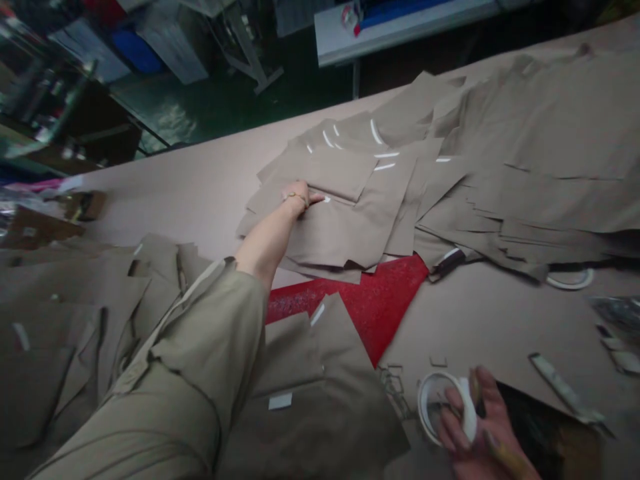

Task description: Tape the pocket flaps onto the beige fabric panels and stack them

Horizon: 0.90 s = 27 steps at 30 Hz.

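My left hand (299, 193), a thin bracelet at its wrist, rests on the stacked brown-grey fabric pieces (345, 233). One digit stretches flat toward a small white patch (327, 199) beside a folded fabric edge; the other fingers are mostly hidden. At the lower right, my right hand (480, 427) is closed on a roll of white tape (426, 410), fingers reaching into its ring. Something slim and brownish also shows by this hand, too blurred to name. Nearest me lies a fabric panel (320, 433) with a white strip (280, 401) on it.
Red sheet material (385, 300) lies beneath the fabric. Larger fabric piles (560, 133) cover the right, others (40, 373) the left. Another white ring (571, 279), a box cutter (560, 383) and metal clips (395, 387) lie on the table (190, 180). A white bench (400, 33) stands beyond.
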{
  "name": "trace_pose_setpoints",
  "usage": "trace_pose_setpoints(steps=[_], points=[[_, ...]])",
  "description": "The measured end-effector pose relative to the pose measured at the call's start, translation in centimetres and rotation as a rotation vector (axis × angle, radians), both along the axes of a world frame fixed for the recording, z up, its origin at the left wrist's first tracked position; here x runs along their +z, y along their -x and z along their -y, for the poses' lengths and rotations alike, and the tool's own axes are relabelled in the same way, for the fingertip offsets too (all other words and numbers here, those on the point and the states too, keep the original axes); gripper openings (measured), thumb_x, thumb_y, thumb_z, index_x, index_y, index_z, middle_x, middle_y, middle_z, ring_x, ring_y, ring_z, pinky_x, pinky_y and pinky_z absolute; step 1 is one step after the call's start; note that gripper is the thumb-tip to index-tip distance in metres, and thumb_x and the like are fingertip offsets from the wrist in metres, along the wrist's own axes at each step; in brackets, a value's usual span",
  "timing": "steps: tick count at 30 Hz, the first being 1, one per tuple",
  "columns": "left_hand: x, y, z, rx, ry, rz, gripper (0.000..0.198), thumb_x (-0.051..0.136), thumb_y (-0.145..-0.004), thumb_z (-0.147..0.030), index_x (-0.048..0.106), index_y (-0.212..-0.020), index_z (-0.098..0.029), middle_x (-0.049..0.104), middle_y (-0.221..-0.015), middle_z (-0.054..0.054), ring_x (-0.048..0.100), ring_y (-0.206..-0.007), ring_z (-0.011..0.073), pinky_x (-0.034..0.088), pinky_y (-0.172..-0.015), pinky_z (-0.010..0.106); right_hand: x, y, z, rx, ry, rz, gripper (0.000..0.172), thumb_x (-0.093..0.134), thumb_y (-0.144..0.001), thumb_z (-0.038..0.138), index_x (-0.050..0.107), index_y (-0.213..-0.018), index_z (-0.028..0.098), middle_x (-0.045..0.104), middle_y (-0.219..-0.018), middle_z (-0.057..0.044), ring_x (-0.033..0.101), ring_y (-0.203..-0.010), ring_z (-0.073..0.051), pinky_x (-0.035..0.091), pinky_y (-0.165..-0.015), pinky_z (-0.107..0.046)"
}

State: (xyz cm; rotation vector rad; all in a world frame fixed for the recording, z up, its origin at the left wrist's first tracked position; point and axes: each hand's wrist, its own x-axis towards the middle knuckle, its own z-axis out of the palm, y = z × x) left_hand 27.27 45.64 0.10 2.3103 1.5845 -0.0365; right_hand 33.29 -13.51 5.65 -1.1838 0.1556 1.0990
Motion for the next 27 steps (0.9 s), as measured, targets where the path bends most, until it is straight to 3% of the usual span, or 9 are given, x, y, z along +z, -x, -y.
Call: trace_pose_setpoints(steps=[3,5,7,9,12,15,17,20,27], points=[[2.1,4.7,2.9,-0.069,-0.045,0.065,0.05,0.074,-0.089,-0.05,0.062,-0.119,-0.013,0.071,-0.11,0.014,0.067,-0.105,0.0242,0.049,-0.095,0.038,1.7,2.6,-1.5,0.117,-0.12,0.025,0.043,0.074,-0.08,0.053,0.069,-0.122,0.044,0.066,-0.106,-0.007,0.059,-0.073,-0.018,0.052,-0.07,-0.04],[4.1,10.4,6.6,-0.117,-0.093,0.106,0.036,0.067,-0.095,-0.042,0.066,-0.116,-0.013,0.072,-0.1,0.009,0.067,-0.096,0.0193,0.049,-0.093,0.034,1.4,4.9,-2.5,0.289,-0.16,0.157,0.031,0.076,-0.08,0.052,0.076,-0.108,0.039,0.067,-0.108,-0.006,0.06,-0.076,-0.018,0.052,-0.076,-0.04],[5.9,17.8,12.5,-0.172,-0.064,0.101,0.027,0.066,-0.094,-0.039,0.071,-0.105,-0.015,0.072,-0.091,0.005,0.066,-0.088,0.0172,0.049,-0.089,0.031,0.2,8.0,-3.5,0.53,-0.154,0.383,0.023,0.075,-0.083,0.047,0.08,-0.1,0.032,0.068,-0.106,-0.006,0.061,-0.081,-0.019,0.052,-0.079,-0.036],[6.8,25.3,20.4,-0.198,0.127,0.056,0.026,0.065,-0.091,-0.042,0.074,-0.096,-0.018,0.071,-0.081,0.002,0.065,-0.079,0.0155,0.05,-0.082,0.027,-1.3,11.7,-4.6,0.795,-0.117,0.666,0.021,0.069,-0.088,0.041,0.08,-0.099,0.027,0.067,-0.102,-0.007,0.062,-0.088,-0.02,0.051,-0.082,-0.034],[5.5,33.2,32.9,-0.19,0.459,-0.009,0.019,0.07,-0.086,-0.039,0.077,-0.091,-0.022,0.073,-0.076,0.0,0.066,-0.074,0.0158,0.051,-0.076,0.024,-3.2,16.9,-6.4,1.104,0.035,1.085,0.026,0.059,-0.094,0.032,0.078,-0.108,0.024,0.066,-0.107,-0.01,0.063,-0.092,-0.02,0.051,-0.084,-0.032],[2.0,35.5,41.5,-0.145,0.361,0.128,0.036,0.079,-0.08,-0.031,0.074,-0.115,-0.022,0.076,-0.106,0.006,0.069,-0.098,0.0214,0.053,-0.09,0.03,-4.6,20.1,-8.1,1.288,0.223,1.37,0.032,0.057,-0.096,0.029,0.073,-0.123,0.026,0.062,-0.12,-0.011,0.063,-0.093,-0.02,0.049,-0.083,-0.029],[0.0,34.8,44.2,-0.144,0.269,0.218,0.029,0.073,-0.087,-0.028,0.074,-0.116,-0.022,0.075,-0.115,0.008,0.066,-0.109,0.0225,0.051,-0.099,0.033,-5.2,21.1,-9.0,1.339,0.291,1.465,0.033,0.058,-0.097,0.033,0.071,-0.126,0.029,0.06,-0.124,-0.01,0.063,-0.095,-0.02,0.048,-0.083,-0.029],[-1.7,33.5,44.9,-0.071,0.203,0.26,0.021,0.059,-0.098,-0.028,0.076,-0.105,-0.02,0.075,-0.108,0.008,0.066,-0.107,0.0221,0.051,-0.099,0.034,-5.5,21.7,-9.8,1.327,0.378,1.508,0.03,0.057,-0.099,0.041,0.074,-0.12,0.03,0.059,-0.123,-0.008,0.063,-0.097,-0.02,0.047,-0.081,-0.028],[-1.7,33.8,43.1,-0.041,0.28,0.293,0.02,0.062,-0.095,-0.024,0.079,-0.105,-0.02,0.077,-0.109,0.006,0.069,-0.105,0.0216,0.051,-0.099,0.031,-6.4,22.6,-10.5,1.23,0.505,1.471,0.028,0.064,-0.094,0.048,0.076,-0.113,0.031,0.061,-0.119,-0.006,0.063,-0.095,-0.021,0.047,-0.077,-0.029]])
